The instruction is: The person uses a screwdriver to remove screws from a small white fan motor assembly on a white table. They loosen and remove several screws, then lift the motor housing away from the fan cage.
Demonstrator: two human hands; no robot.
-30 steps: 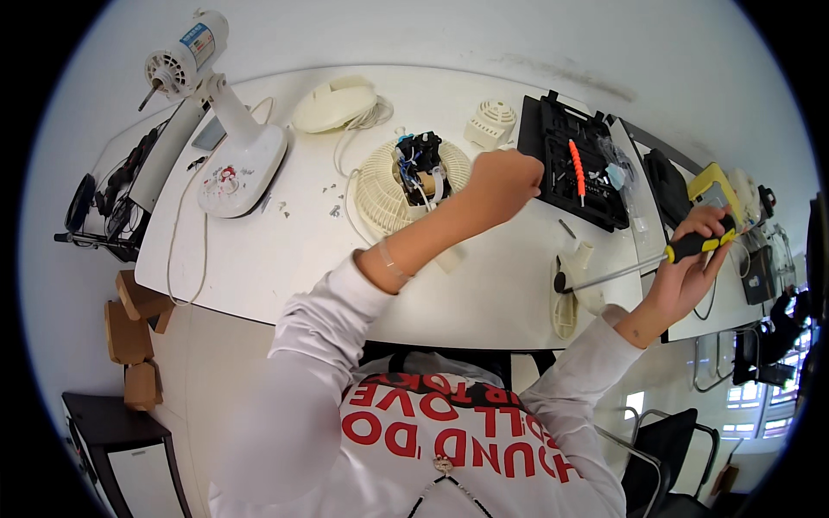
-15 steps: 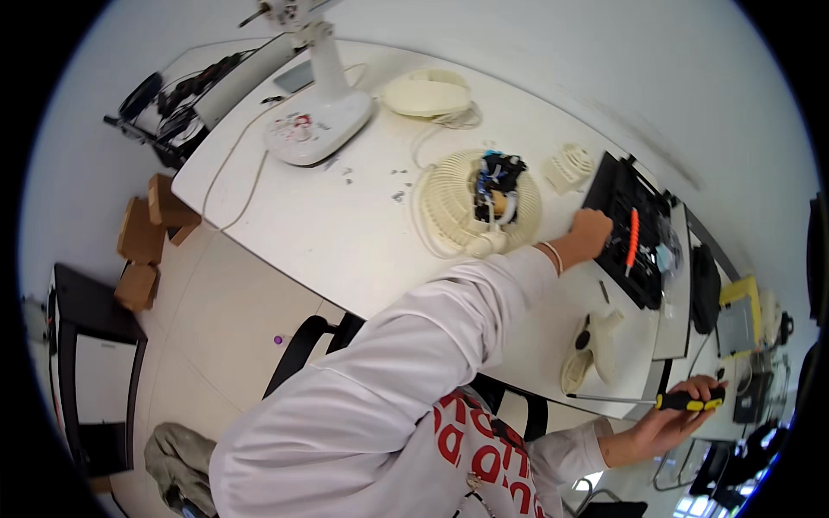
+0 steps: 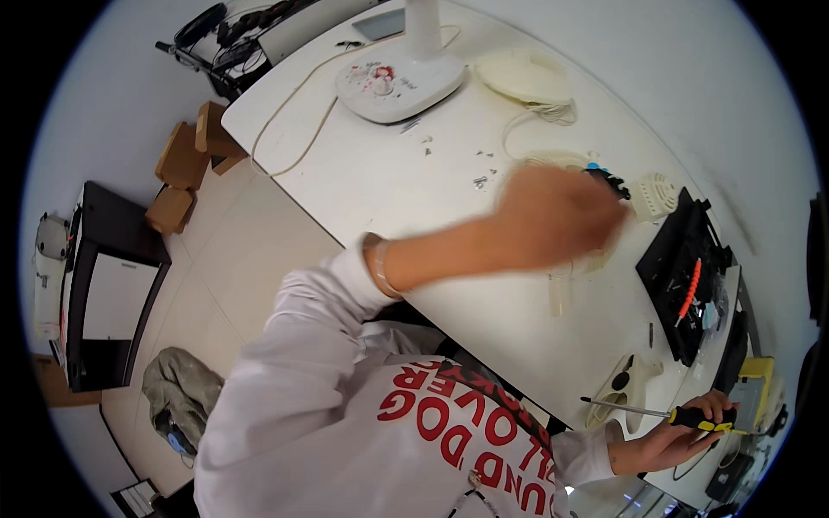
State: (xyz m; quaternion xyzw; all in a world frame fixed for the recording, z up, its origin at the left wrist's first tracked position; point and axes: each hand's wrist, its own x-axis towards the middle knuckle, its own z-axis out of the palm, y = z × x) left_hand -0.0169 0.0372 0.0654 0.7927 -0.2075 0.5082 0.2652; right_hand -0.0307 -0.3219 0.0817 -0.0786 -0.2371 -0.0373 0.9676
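My left hand [image 3: 561, 220] is smeared by motion in the middle of the view, above the white table [image 3: 345, 186]. Its fingers look curled, but whether they hold anything cannot be made out. Behind it, mostly hidden, are a cream fan grille [image 3: 553, 159] and a dark motor part [image 3: 610, 181]. At the lower right, my right hand [image 3: 665, 445] is closed around the black and yellow handle of a screwdriver [image 3: 701, 420]. Its metal shaft points left, passing in front of a cream curved plastic piece [image 3: 641, 384] with a dark round knob.
An open black tool case [image 3: 669, 276] with an orange-red spiral piece [image 3: 690, 289] lies at the right. Beside it stands a slotted cream cover [image 3: 656, 197]. Farther back are a white fan stand [image 3: 406, 91], a cream shell [image 3: 527, 78] with cord, and several loose screws [image 3: 480, 182].
My left hand has left the tool case edge and swung left toward me, over the grille. My right hand keeps the screwdriver. The whole view has shifted and turned.
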